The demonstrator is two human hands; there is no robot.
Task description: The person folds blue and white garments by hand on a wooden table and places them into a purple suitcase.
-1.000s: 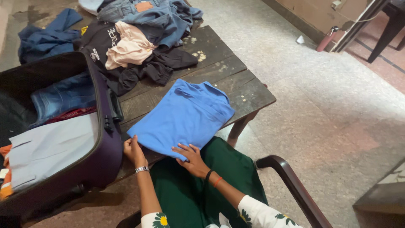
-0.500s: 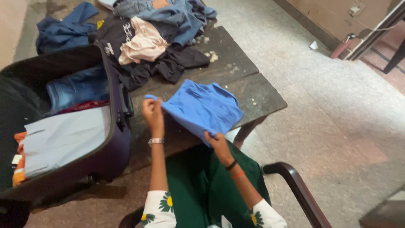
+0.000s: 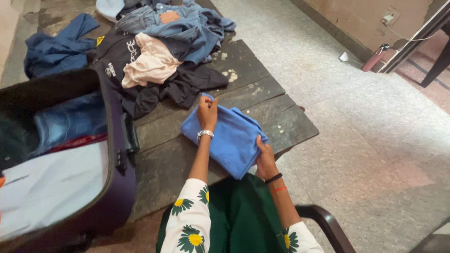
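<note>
The blue folded garment (image 3: 229, 140) lies on the near part of the dark wooden worktop (image 3: 262, 100), its lower corner hanging just past the near edge above the person's green lap. The left hand (image 3: 206, 111) is closed around the garment's far corner, pinching the cloth up off the planks, and the right hand (image 3: 263, 154) is closed on the near right edge, fingers curled under the fold. To fold this well, I judge that the two grips should stay level with each other so the layers stack squarely, and that the lifted far corner should be brought over onto the near edge in one smooth turn, with the cloth kept lightly taut so no crease gets trapped inside. The overhanging corner looks liable to slide toward the lap, so the right hand would do best to anchor the bundle against the worktop rather than pull. The planks are rough, with pale crumbs (image 3: 229, 74) just beyond the garment, so lifting seems safer than dragging. A heap of unfolded clothes (image 3: 159, 61) lies further back, well apart from the hands, and the open purple suitcase (image 3: 117, 187) stands just beside the worktop's left end, already holding folded denim (image 3: 70, 119).
</note>
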